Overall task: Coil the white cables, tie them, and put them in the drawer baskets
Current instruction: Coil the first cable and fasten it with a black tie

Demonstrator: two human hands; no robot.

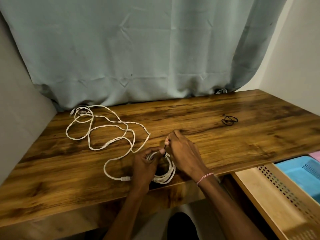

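tying now: my left hand [144,163] grips the white coil [166,177], right hand [183,151] pinches the black tie [165,146]; cinching it snug looks next.

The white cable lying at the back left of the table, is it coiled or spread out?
Spread out. The white cable sprawls in loose, uneven loops over the table, not gathered into a bundle.

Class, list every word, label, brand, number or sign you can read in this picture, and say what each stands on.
None can be read in this view.
Plug on the coiled white cable held by the left hand: any marking too small to tell.
Black tie pinched by the right hand: bare.
Blue basket and beige basket: only rows of holes, no label.
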